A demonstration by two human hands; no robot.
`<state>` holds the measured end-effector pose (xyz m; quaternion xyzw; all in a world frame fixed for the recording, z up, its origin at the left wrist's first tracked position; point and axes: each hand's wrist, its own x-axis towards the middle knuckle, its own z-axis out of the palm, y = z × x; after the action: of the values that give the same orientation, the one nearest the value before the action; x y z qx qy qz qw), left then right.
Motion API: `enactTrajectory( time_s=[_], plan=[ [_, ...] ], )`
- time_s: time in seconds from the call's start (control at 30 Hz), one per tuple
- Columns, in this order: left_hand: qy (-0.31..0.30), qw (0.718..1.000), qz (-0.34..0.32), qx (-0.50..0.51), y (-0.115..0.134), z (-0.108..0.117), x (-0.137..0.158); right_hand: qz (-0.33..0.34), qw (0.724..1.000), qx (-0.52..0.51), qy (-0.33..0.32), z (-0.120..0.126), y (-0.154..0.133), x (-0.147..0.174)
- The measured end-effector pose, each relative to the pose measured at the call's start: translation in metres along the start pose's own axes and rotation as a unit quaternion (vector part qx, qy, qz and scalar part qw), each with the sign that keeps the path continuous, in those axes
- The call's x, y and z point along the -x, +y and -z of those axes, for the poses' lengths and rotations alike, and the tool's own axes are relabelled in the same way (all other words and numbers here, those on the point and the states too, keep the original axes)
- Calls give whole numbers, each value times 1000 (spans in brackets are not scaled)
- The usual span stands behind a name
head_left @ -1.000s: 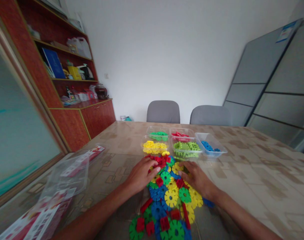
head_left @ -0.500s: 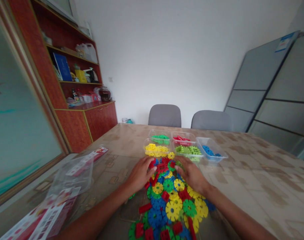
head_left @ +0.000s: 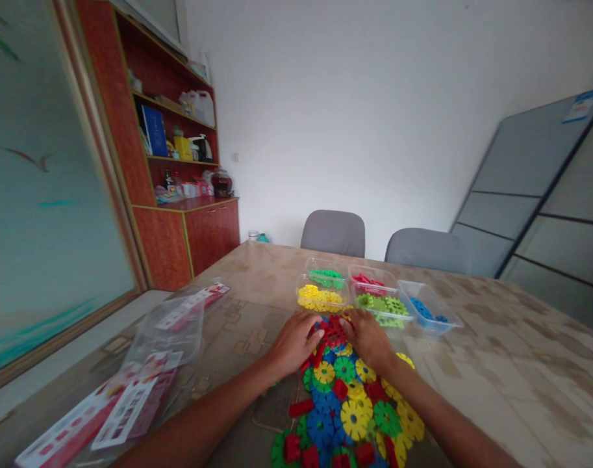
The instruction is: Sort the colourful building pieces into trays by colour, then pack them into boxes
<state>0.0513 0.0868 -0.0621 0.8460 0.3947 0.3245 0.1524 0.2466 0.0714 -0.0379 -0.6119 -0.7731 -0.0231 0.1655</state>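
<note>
A long heap of plastic interlocking pieces [head_left: 357,416] lies on the table in front of me: notched discs in yellow, green and blue, with red blocks and sticks among them. Cupped at the left of its far end is my left hand [head_left: 296,339], thumb and fingers apart beside the red pieces. My right hand [head_left: 370,338] rests on the opposite side, open, its thumb close to a red latticed piece [head_left: 334,331]. Both sets of fingertips are partly hidden among the pieces. Beyond them stand clear tubs of sorted pieces, including yellow discs [head_left: 320,298] and light green pieces [head_left: 381,305].
Behind those are tubs with green [head_left: 328,278] and red pieces [head_left: 368,281]; a tub with blue pieces [head_left: 427,311] is at the right. Clear lids and printed packaging cards [head_left: 135,403] lie on the left. Two grey chairs [head_left: 333,233] stand past the table's far edge.
My hands have come closer together around the red pieces at the heap's far end, the right one moving inward. The whole view has shifted, with everything appearing further right.
</note>
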Motion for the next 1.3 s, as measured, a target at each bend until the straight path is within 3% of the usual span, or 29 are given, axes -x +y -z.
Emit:
enactTrajectory(
  time_s=[0.23, 0.53, 0.77, 0.9, 0.97, 1.1, 1.2, 1.3],
  plan=[
    [-2, 1000, 0, 9, -3, -4, 1, -9, 1000, 16, -6, -14, -5, -9],
    [16, 1000, 23, 14, -3, -7, 0, 95, 992, -85, -11, -5, 3, 2],
    [-20, 999, 14, 29, -3, -5, 2, 161, 974, -156, -32, -8, 5, 1],
    [-28, 998, 9, 51, 0, -4, 4, 190, 958, -209, -59, 9, 0, 11],
    [-26, 998, 10, 64, 2, -5, 4, 157, 956, -243, -45, 21, 7, 20],
    [-4, 996, 29, 85, 0, -7, 2, 1, 964, -258, 57, 32, 47, 46],
    [10, 994, 48, 100, -1, -9, 0, -92, 958, -251, 108, 24, 78, 68],
    [8, 991, 48, 126, 8, -9, 1, -129, 951, -260, 108, 10, 82, 82]
  ],
)
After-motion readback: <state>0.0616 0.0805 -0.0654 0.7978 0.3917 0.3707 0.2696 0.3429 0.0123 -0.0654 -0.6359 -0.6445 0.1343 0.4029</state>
